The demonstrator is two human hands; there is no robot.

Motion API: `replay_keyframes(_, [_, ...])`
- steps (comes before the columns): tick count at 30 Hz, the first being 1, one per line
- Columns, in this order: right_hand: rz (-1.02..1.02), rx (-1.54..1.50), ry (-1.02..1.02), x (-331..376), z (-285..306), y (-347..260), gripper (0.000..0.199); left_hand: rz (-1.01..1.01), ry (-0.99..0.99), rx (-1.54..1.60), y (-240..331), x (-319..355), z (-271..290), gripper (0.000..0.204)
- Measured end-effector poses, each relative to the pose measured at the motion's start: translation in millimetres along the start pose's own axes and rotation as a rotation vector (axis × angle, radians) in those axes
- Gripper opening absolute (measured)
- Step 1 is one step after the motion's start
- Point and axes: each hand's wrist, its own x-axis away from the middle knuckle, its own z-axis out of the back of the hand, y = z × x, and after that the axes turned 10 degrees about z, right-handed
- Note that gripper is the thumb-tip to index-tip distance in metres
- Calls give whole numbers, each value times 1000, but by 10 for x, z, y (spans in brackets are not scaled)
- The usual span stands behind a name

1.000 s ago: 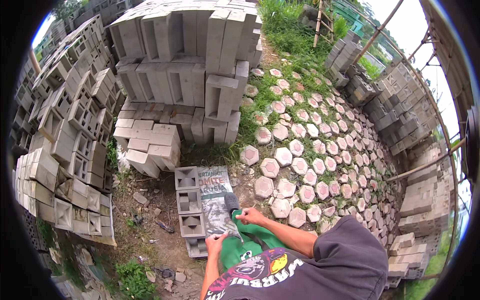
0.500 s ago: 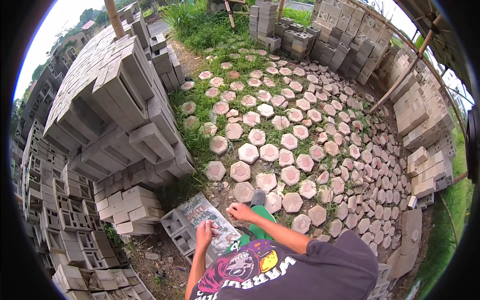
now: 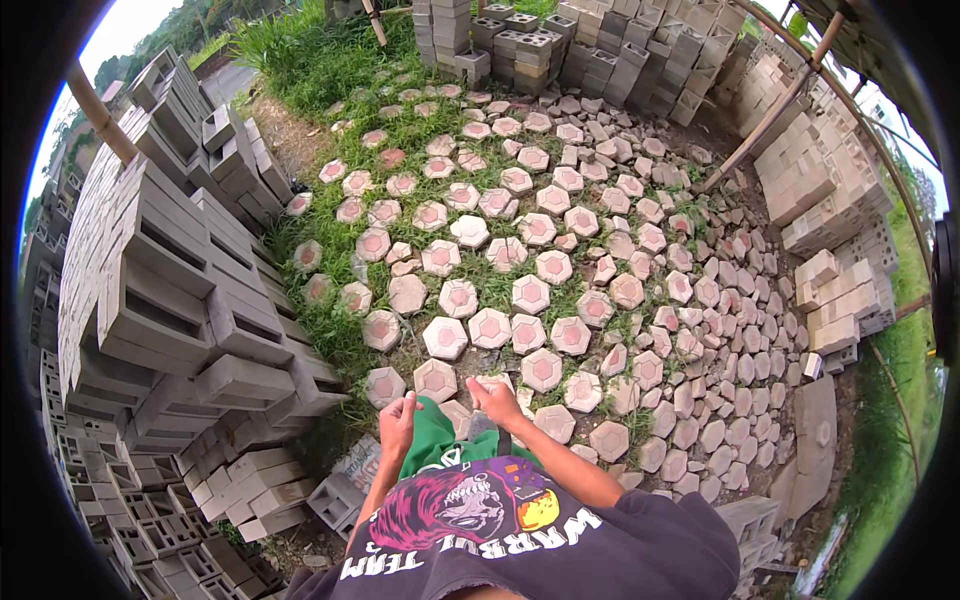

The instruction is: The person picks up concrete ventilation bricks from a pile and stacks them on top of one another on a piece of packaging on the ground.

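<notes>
Both my hands are raised in front of my body, apart from each other, with green shorts [image 3: 428,432] below them. The fingers of my left hand [image 3: 397,421] are curled closed, with the thumb side up. My right hand [image 3: 494,403] is closed too, just above the paving. Whatever either hand may hold is hidden or too small to make out. Past them lie hexagonal pavers [image 3: 436,381], pale with pinkish centres, set in grass and soil. Neither hand visibly touches a paver.
Tall stacks of grey hollow blocks [image 3: 160,290] rise at my left. More blocks [image 3: 525,55] stand at the far side and a pale stack [image 3: 840,290] at the right. A slanting pole [image 3: 775,105] stands at the right. A printed sheet [image 3: 358,462] shows beside a grey block [image 3: 338,503].
My view has shifted, and the pavers and block stacks appear further left. My hands now sit nearly level over the shorts. The printed sheet, broadly visible before, is mostly covered by my body.
</notes>
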Motion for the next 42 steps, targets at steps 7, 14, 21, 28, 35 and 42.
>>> replay_keyframes(7, [-44,-34,196,-942,376,-277,55,80,-246,41,695,-1190,-407,32])
replay_keyframes(14, [-111,-88,342,-2491,846,-435,37,-156,-476,-113,1736,-3066,-923,25])
replay_keyframes(21, [-159,-186,412,-3841,1303,-1205,32,-191,-541,-251,2933,-4635,-1067,27])
replay_keyframes(28, [-301,-177,448,-4517,1756,-1153,32,-220,-603,-555,3699,-5509,-1609,40])
replay_keyframes(35, [-302,-234,397,-5676,2756,-1006,33,-151,-475,-509,3827,-6241,-2428,48])
replay_keyframes(42, [-116,-164,363,-7382,4436,-1144,31,-187,-399,-572,5015,-7055,-3876,45])
